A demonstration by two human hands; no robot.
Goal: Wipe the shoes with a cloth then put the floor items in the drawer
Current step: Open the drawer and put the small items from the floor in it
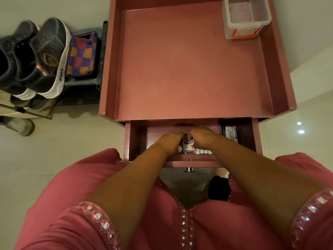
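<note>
Both hands are reached into the open drawer of a pink table. The left hand and the right hand are brought together, knuckles up, over a small white box with a blue label that stands near the drawer's front. The fingers of both are curled downward around the box's top, so each grip is closed on it — though the fingertips themselves are hidden. Just right of the box a row of batteries is seen lying against the drawer's front wall, and a white packet is stood in the right compartment.

On the tabletop a clear plastic container is set in the far right corner. To the left, dark shoes are kept on a rack — beside them a checked cloth is laid.
</note>
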